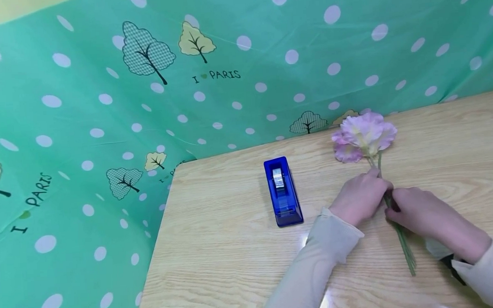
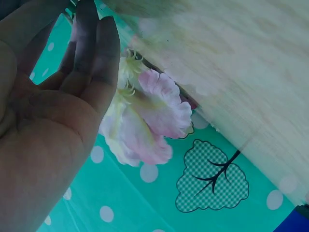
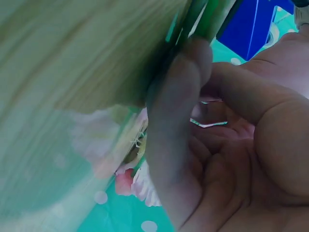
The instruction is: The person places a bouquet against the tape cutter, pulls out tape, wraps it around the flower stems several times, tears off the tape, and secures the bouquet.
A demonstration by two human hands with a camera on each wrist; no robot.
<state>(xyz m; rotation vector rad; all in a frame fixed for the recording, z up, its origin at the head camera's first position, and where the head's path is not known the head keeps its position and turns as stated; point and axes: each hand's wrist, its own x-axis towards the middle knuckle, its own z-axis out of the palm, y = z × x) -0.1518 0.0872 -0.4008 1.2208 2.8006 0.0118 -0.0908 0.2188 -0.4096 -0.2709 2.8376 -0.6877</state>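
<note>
A small bunch of pale pink-purple artificial flowers [image 1: 363, 135] lies at the right side of the table, blooms toward the back. Its thin green stems [image 1: 405, 248] run toward the front. My left hand [image 1: 361, 195] pinches them just below the blooms. Close beneath it, my right hand [image 1: 422, 213] holds the stems between thumb and fingers, leaving the lower ends sticking out. In the left wrist view the petals [image 2: 149, 116] show beyond my fingers. The right wrist view has the green stems [image 3: 217, 19] at my fingertips.
A blue tape dispenser [image 1: 283, 191] with a roll of tape stands to the left of my left hand. Behind the wooden table [image 1: 217, 247] hangs a green cloth [image 1: 235, 90] with white dots and printed trees, which also covers the left side.
</note>
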